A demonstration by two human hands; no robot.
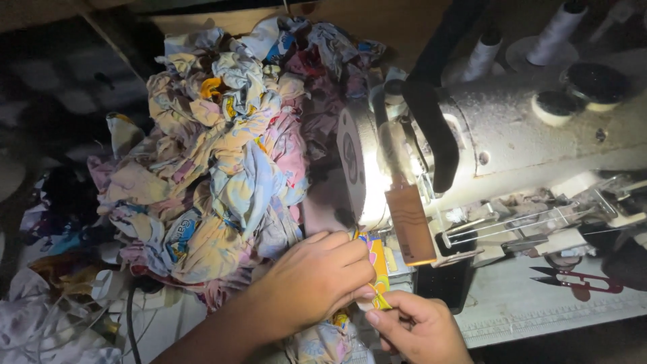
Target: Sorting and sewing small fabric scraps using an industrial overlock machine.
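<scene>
Both hands sit lowest in the view, close under the camera. The left hand (pixel 317 280) lies palm down over a small piece of yellow printed fabric (pixel 377 266), its fingers curled and pressing the cloth flat against the bed of the sewing machine (pixel 485 141). Just beside it, the right hand (pixel 418 327) pinches the near edge of the same piece between thumb and forefinger, so both hands are closed on the cloth. The fabric runs from the hands up toward the needle area, which is lit brightly by the machine's lamp; the needle itself is probably behind a brown tag (pixel 411 222) hanging off the machine head, though the glare makes that hard to tell.

Left of the machine, a large heap of printed fabric scraps (pixel 222 148) in pale yellow, pink and blue rises well above the table and touches the machine's end. More cloth spills under the left wrist. On the grey table (pixel 539 310) to the right lie red-handled thread snips (pixel 576 280), well apart from the hands. White thread spools (pixel 556 30) stand behind the machine in the dark.
</scene>
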